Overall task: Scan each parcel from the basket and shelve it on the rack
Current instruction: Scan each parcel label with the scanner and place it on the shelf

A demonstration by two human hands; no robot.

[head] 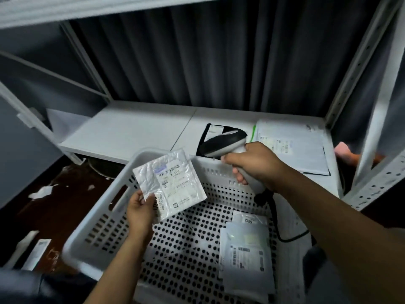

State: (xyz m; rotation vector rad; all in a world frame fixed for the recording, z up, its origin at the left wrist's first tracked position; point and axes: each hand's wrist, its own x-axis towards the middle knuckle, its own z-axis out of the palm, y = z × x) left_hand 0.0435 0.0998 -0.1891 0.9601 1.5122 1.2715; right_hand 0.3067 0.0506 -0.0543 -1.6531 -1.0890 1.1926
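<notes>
The scanner (225,141) handle is mostly hidden inside the right hand (252,165). The far black parcel (203,140) is largely covered by the scanner head. The near edge of the basket (87,227) is cut off below. Print on the held parcel (168,183) is blurred.

Obs: white parcel (168,183), crinkled poly bag, label up, tilted, pinched at lower-left corner by left hand (140,207) above basket (92,216). Right hand (252,165) grips black/white scanner (225,141). Two flat parcels (245,255) overlap in basket's right side. Black parcel (202,139) & large white parcel (291,145) lie on rack shelf (131,130).

Dark pleated curtain (197,58) is seen at the back. White paper scraps (42,191) are scattered on brown floor (72,211).
</notes>
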